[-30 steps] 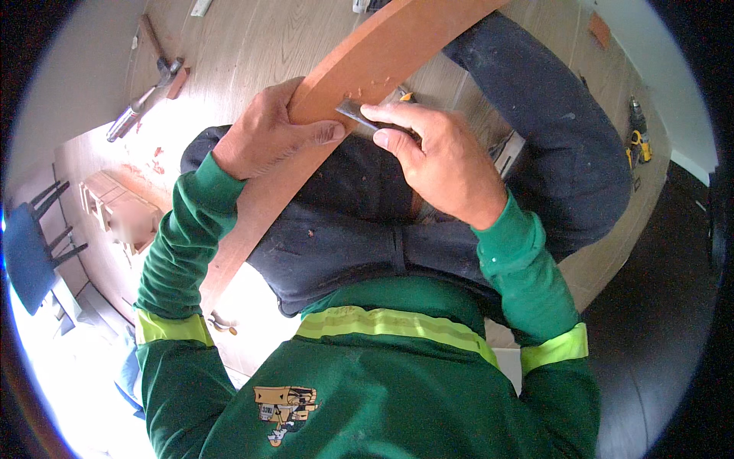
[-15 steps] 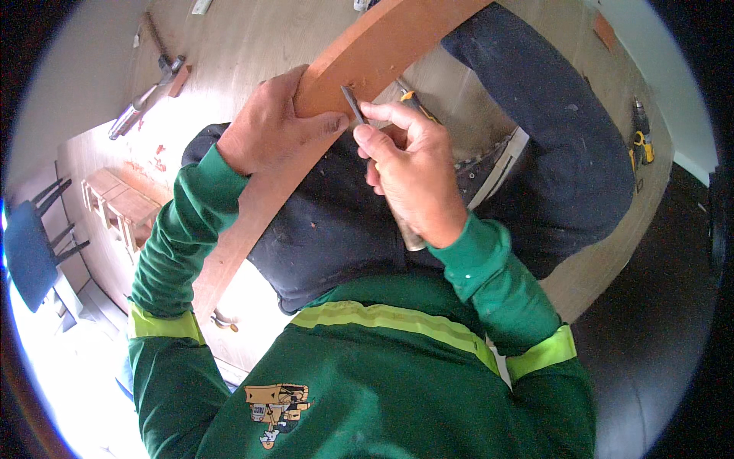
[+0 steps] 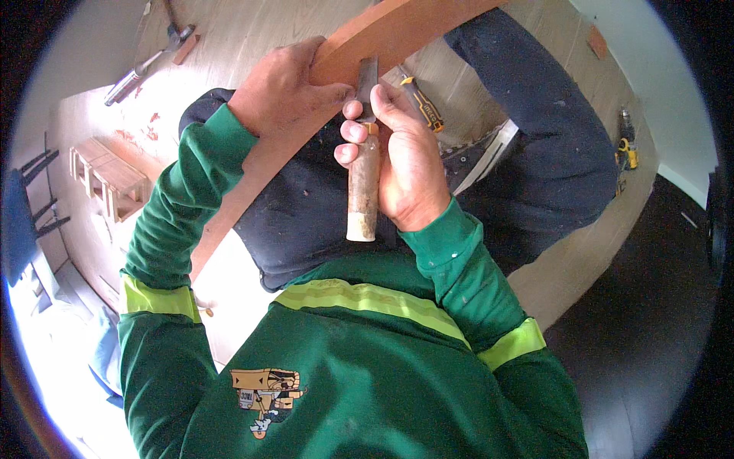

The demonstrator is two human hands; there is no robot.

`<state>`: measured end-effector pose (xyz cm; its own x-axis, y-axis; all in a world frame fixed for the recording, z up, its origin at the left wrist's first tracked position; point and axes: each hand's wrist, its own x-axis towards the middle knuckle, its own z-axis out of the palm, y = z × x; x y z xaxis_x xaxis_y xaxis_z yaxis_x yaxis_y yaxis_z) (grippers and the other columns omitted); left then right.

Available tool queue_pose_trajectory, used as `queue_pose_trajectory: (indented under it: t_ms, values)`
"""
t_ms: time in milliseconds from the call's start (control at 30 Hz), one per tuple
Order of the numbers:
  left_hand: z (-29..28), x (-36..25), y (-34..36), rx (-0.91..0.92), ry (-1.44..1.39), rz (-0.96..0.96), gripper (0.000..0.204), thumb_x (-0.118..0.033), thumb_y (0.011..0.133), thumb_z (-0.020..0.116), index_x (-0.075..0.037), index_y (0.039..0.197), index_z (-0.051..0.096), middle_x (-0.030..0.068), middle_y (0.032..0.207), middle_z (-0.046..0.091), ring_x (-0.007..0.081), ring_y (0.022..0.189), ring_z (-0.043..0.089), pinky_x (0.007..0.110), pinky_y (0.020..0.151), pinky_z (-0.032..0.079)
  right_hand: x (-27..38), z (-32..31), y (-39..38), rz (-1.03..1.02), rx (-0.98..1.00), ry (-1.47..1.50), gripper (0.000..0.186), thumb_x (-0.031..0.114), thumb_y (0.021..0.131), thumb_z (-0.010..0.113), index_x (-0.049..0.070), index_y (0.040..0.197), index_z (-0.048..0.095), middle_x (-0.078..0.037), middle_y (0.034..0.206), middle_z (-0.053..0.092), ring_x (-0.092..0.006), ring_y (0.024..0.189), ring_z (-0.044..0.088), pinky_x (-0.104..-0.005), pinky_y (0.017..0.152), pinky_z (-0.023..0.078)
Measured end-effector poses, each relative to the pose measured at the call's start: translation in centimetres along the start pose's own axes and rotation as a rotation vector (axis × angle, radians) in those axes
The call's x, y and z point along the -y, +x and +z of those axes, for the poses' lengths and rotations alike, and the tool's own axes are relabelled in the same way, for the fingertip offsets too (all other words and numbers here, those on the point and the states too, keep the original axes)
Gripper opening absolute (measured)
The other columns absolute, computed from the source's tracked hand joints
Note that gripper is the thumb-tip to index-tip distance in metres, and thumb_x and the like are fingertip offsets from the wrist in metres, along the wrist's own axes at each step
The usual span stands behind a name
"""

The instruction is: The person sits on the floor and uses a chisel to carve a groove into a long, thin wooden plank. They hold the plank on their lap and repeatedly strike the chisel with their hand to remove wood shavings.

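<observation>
A long reddish-brown wooden board [image 3: 417,32] slants across my lap from upper right to lower left. My left hand [image 3: 287,90] is closed over it, fingers over the far edge and thumb along the near face. My right hand [image 3: 409,164] is closed on a wood chisel, with the thumb beside the blade and the fingertips around its upper end. The worn wooden handle [image 3: 362,191] of the chisel points toward me. Its flat metal blade [image 3: 368,80] reaches up onto the board; whether the tip touches a small recess there is hard to tell.
A yellow-and-black handled tool [image 3: 422,103] lies on the floor beyond my right hand. Another yellow tool [image 3: 628,153] lies far right. At upper left are a hammer [image 3: 179,34] and a metal-and-wood tool [image 3: 134,80]; below them stands a small slatted wooden piece [image 3: 111,174].
My right hand has turned the chisel, so its broad blade and whole handle now show and the handle points straight toward me. My left hand stays on the board.
</observation>
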<state>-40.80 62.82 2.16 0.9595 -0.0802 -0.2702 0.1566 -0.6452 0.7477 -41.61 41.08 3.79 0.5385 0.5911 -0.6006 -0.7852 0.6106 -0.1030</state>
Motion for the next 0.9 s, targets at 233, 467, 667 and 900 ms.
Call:
queue_pose_trajectory:
  t_ms: [233,467,667,900]
  values:
    - [-0.7,2.5,-0.5,0.086,-0.082,-0.050,0.072,-0.042,0.087,0.095,0.004,0.134,0.066,0.0134,0.111,0.078,0.0192,0.103,0.074,0.038,0.090,0.061,4.4,-2.0,-0.9,-0.340,-0.106,-1.057,0.028,0.032,0.115,0.064,0.010,0.132,0.060,-0.006,0.090,0.068,-0.0184,0.070,0.067,-0.0370,0.061,0.057]
    - [1.6,-0.1,-2.9,-0.262,0.299,-0.059,0.095,-0.071,0.075,0.091,0.002,0.129,0.064,0.0257,0.107,0.077,0.0414,0.105,0.078,0.050,0.090,0.062,11.9,2.9,1.2,-0.868,0.262,-2.290,0.018,0.015,0.105,0.069,0.000,0.114,0.069,-0.024,0.105,0.074,-0.0485,0.102,0.071,-0.0578,0.087,0.056]
    - [2.4,-0.7,-3.9,-0.237,0.368,-0.192,0.091,-0.065,0.072,0.092,-0.003,0.129,0.059,0.0239,0.110,0.076,0.0459,0.101,0.077,0.055,0.086,0.062,11.3,4.6,2.7,-0.724,0.433,-2.427,0.014,0.015,0.105,0.068,0.002,0.109,0.067,-0.023,0.104,0.072,-0.0479,0.100,0.071,-0.0579,0.086,0.056]
    - [2.6,0.0,-3.5,-0.258,0.346,-0.143,0.083,-0.058,0.073,0.093,-0.001,0.122,0.060,0.0258,0.101,0.076,0.0477,0.092,0.076,0.055,0.081,0.062,10.9,5.0,3.3,-0.645,0.432,-2.500,0.014,0.014,0.105,0.067,0.001,0.111,0.066,-0.023,0.104,0.072,-0.0490,0.100,0.070,-0.0593,0.083,0.056]
